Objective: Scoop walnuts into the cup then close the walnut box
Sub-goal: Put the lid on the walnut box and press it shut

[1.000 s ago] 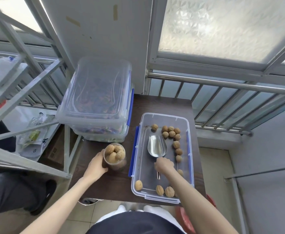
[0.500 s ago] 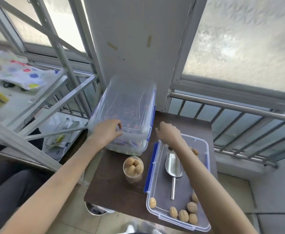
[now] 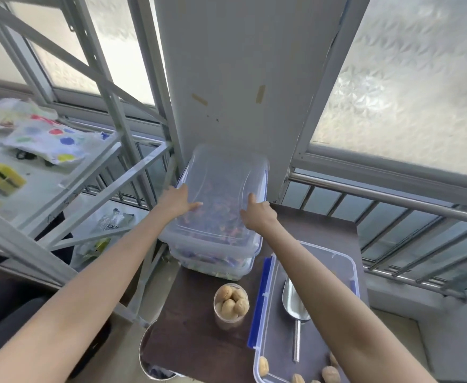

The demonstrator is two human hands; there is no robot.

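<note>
Your dark table (image 3: pixel 199 335) carries everything, and it stands against the wall between two frosted windows. At its far end you have two clear boxes stacked one on the other (image 3: pixel 213 258); both hold dark mixed contents that are too blurred to name. On top of this stack lies a clear lid (image 3: pixel 224 183), with a blue clip along its right edge. Your left hand (image 3: pixel 175 201) rests on the lid's left side with the fingers spread flat, and your right hand (image 3: pixel 257 214) curls around the right edge. Both hands touch the lid, but you cannot tell how firm the hold is.

The open walnut box (image 3: pixel 345 261) sits at the near right of the table, with a blue clip on its left rim. Inside it lies a metal scoop (image 3: pixel 294 308), empty, with the handle pointing toward you, and a few walnuts (image 3: pixel 330 374) rest at the near end. Your right forearm hides part of the box.

Just beside the box, on its left, stands the clear cup (image 3: pixel 230 305), full of walnuts up to the rim.
</note>
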